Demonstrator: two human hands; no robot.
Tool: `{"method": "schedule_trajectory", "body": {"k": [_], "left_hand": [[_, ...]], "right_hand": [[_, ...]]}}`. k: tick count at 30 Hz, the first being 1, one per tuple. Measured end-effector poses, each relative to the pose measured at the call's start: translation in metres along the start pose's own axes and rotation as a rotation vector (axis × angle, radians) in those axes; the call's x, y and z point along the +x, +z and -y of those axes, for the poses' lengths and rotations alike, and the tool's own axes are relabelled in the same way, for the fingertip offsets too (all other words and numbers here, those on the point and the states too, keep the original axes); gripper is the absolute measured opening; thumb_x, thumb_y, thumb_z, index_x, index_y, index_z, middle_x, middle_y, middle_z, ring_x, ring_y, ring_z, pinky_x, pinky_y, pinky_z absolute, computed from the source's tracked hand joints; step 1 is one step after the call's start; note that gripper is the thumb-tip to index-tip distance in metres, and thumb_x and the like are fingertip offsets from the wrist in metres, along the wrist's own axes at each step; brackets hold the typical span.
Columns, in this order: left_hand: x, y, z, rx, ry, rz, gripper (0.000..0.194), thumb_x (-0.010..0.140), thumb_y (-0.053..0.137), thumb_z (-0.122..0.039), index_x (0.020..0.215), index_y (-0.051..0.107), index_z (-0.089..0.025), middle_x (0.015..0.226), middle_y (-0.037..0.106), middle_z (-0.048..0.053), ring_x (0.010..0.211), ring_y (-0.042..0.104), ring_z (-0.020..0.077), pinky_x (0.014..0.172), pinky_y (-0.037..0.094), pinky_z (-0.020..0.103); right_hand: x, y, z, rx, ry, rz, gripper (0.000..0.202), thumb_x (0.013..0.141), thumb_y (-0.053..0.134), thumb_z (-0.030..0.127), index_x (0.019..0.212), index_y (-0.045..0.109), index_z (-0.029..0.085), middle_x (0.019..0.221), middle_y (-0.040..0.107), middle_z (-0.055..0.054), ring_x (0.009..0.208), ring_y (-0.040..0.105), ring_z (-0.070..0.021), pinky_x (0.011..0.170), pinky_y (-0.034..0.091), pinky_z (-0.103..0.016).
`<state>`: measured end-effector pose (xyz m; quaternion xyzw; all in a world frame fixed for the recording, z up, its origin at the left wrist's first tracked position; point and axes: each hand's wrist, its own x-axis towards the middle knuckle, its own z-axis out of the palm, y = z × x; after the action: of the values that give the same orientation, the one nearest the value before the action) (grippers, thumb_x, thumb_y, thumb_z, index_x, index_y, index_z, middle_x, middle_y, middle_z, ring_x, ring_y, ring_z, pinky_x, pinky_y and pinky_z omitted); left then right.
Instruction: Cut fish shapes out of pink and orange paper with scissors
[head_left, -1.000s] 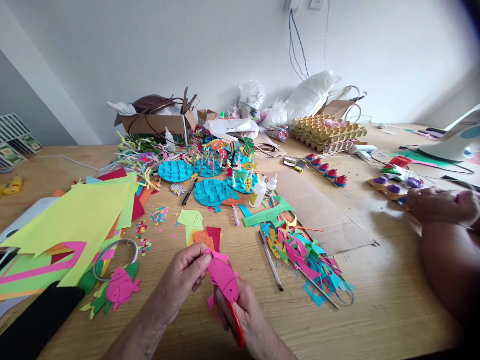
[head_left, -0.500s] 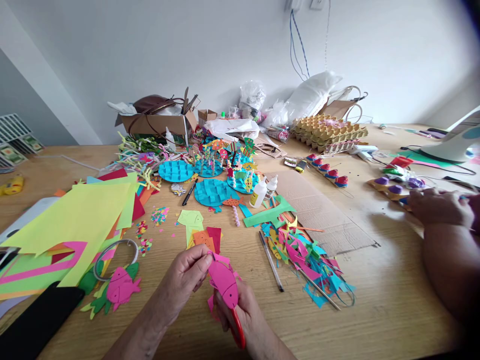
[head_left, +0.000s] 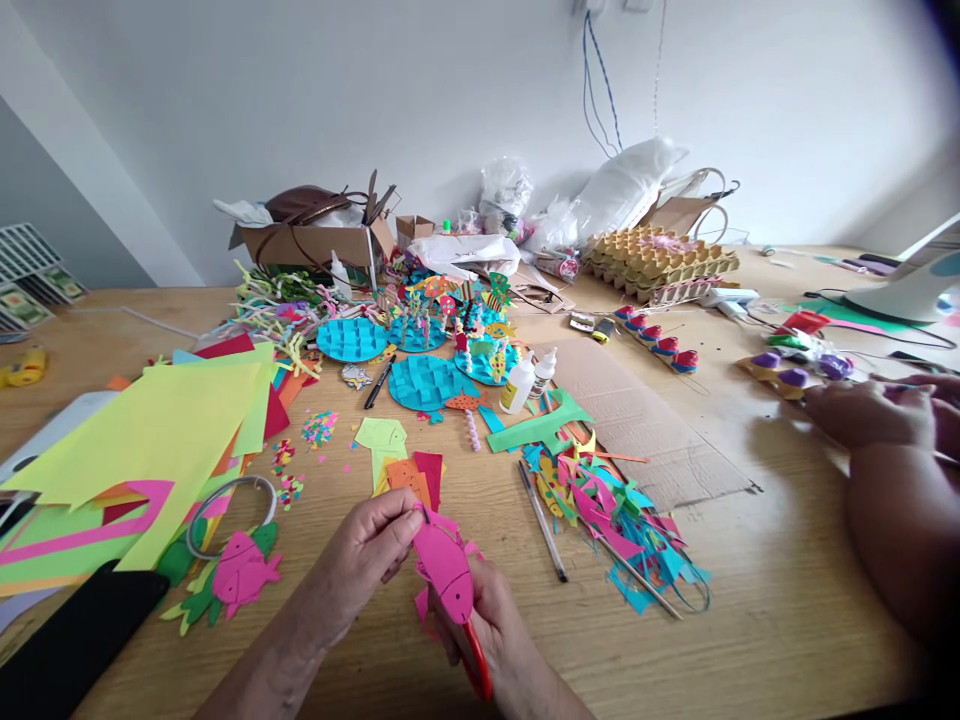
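A pink paper fish (head_left: 448,572) with a drawn eye and gill line is pinched at its upper end by my left hand (head_left: 373,532). Around the red handle of the scissors (head_left: 477,662) my right hand (head_left: 491,620) is closed, just below the fish. The paper hides the scissor blades for the most part. Some pink paper shows beneath the fish. Beyond my hands lie orange paper (head_left: 409,478) and a pale green piece (head_left: 381,434) with drawn marks. To the left, a pink cut-out fish (head_left: 241,570) rests on green ones beside a roll of tape (head_left: 225,505).
A heap of paper scraps (head_left: 622,515), a pen (head_left: 544,522) and cardboard (head_left: 637,420) lie to the right. Glue bottles (head_left: 517,385) stand near blue discs (head_left: 431,383). Coloured sheets (head_left: 157,420) cover the left. Another person's hand (head_left: 874,415) works by painted egg-carton pieces (head_left: 780,375).
My hands keep nearly the same place, with the pink fish shifted very slightly. At the right, the other person's hands have moved a little to the left.
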<state>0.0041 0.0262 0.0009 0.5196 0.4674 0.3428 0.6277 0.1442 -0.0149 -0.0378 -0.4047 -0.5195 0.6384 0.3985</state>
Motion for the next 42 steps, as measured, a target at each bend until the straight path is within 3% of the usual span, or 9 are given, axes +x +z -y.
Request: {"method": "schedule_trajectory", "body": {"k": [6, 16, 28, 37, 42], "left_hand": [[0.001, -0.005, -0.001, 0.014, -0.010, 0.043, 0.032, 0.081, 0.049, -0.040, 0.058, 0.040, -0.020, 0.050, 0.030, -0.008, 0.047, 0.024, 0.0090, 0.045, 0.020, 0.023], [0.001, -0.012, -0.007, 0.070, -0.038, 0.166, 0.032, 0.084, 0.045, -0.036, 0.058, 0.036, -0.021, 0.050, 0.029, -0.009, 0.048, 0.022, 0.0096, 0.047, 0.019, 0.025], [0.001, -0.021, -0.011, 0.026, -0.094, 0.219, 0.029, 0.081, 0.050, -0.037, 0.060, 0.040, -0.019, 0.053, 0.032, -0.007, 0.050, 0.024, 0.0091, 0.047, 0.019, 0.024], [0.006, -0.031, -0.011, 0.047, -0.131, 0.322, 0.027, 0.079, 0.049, -0.034, 0.059, 0.042, -0.018, 0.050, 0.035, -0.008, 0.046, 0.026, 0.0072, 0.044, 0.020, 0.022], [0.008, -0.037, -0.013, 0.083, -0.149, 0.375, 0.026, 0.080, 0.049, -0.033, 0.060, 0.043, -0.017, 0.051, 0.036, -0.008, 0.046, 0.026, 0.0069, 0.044, 0.019, 0.021]], "right_hand": [[0.001, 0.001, 0.000, -0.043, -0.119, -0.021, 0.051, 0.084, 0.042, 0.061, 0.063, 0.056, 0.017, 0.053, 0.039, 0.003, 0.049, 0.033, -0.0107, 0.044, 0.027, -0.021], [-0.001, -0.001, 0.000, -0.010, -0.067, 0.031, 0.037, 0.087, 0.049, 0.046, 0.064, 0.046, 0.017, 0.056, 0.035, 0.005, 0.048, 0.031, -0.0083, 0.044, 0.026, -0.019], [-0.001, -0.001, 0.002, 0.004, -0.031, 0.055, 0.042, 0.084, 0.050, 0.052, 0.061, 0.051, 0.017, 0.057, 0.040, 0.003, 0.048, 0.032, -0.0085, 0.043, 0.026, -0.020], [-0.003, 0.000, 0.005, -0.100, -0.032, 0.078, 0.047, 0.088, 0.038, 0.056, 0.062, 0.040, 0.018, 0.053, 0.034, 0.004, 0.048, 0.028, -0.0086, 0.043, 0.024, -0.021], [-0.003, -0.001, 0.006, -0.148, -0.028, 0.096, 0.040, 0.089, 0.041, 0.048, 0.062, 0.037, 0.019, 0.055, 0.033, 0.005, 0.050, 0.028, -0.0088, 0.045, 0.024, -0.022]]}}
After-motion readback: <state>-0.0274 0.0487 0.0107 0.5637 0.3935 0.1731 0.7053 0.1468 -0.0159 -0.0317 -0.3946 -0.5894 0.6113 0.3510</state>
